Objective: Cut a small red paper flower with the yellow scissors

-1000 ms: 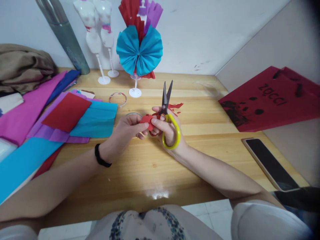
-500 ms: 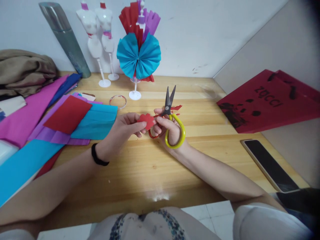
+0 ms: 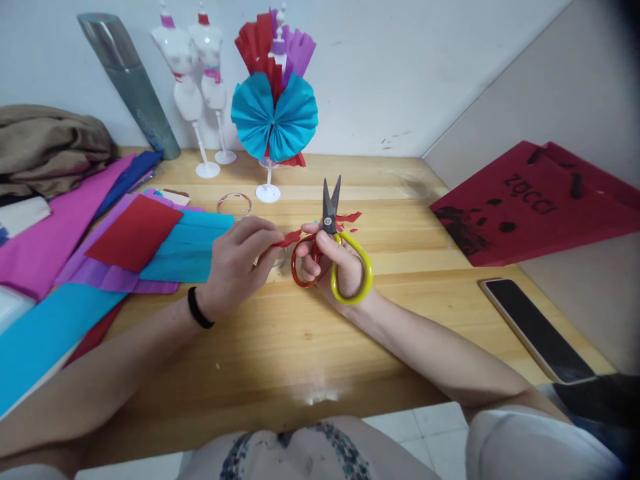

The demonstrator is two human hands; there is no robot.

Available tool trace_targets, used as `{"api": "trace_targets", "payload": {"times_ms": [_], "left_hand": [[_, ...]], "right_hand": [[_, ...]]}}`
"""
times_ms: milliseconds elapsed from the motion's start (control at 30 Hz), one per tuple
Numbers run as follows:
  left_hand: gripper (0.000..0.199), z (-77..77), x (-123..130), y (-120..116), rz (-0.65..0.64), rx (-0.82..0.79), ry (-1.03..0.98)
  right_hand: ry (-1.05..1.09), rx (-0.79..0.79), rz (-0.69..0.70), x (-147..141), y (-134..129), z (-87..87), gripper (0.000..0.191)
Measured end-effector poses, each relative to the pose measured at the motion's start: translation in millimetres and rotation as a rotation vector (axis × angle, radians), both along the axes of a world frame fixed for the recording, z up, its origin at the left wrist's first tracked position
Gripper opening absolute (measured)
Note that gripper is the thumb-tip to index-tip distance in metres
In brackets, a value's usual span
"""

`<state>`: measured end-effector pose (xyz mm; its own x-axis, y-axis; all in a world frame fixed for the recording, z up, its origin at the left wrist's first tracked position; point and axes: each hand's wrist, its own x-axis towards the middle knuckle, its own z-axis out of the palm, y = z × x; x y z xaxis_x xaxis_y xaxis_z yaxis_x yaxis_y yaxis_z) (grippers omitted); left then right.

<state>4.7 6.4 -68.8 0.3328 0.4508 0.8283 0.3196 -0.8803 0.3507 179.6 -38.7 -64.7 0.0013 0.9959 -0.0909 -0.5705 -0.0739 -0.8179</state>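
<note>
Above the tabletop (image 3: pixel 310 347), the left hand (image 3: pixel 237 263) pinches a small red paper cutout (image 3: pixel 289 238), seemingly light, limp and easily torn, best held at its edge, while the right hand (image 3: pixel 333 260) is closed through the scissors (image 3: pixel 330 230) handles

A small red paper piece (image 3: pixel 290 237) is seen beside scissors (image 3: pixel 330 247) with dark grey blades, one yellow loop and one red loop. A black band (image 3: pixel 199 310) is worn at a wrist. The worktop (image 3: pixel 300 333) is shown in pale yellow wood grain. At the left, sheets (image 3: pixel 165 240) of red, turquoise, purple and magenta are laid. At the far side, a turquoise fan (image 3: pixel 274 120) is backed by red and purple pleats. At the right, a dark red bag (image 3: pixel 530 200) is marked with black blotches and lettering.
</note>
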Motion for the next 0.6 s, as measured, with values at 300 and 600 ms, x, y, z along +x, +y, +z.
{"api": "trace_targets", "payload": {"times_ms": [300, 600], "left_hand": [[0.017, 7.7, -7, 1, 0.036, 0.612, 0.255], [0.017, -4.1, -4, 3, 0.047, -0.249, 0.058]], "right_hand": [[-0.045, 0.019, 0.026, -1, -2, -5.1, 0.041], [-0.244, 0.102, -0.138, -1, -2, 4.1, 0.034]]}}
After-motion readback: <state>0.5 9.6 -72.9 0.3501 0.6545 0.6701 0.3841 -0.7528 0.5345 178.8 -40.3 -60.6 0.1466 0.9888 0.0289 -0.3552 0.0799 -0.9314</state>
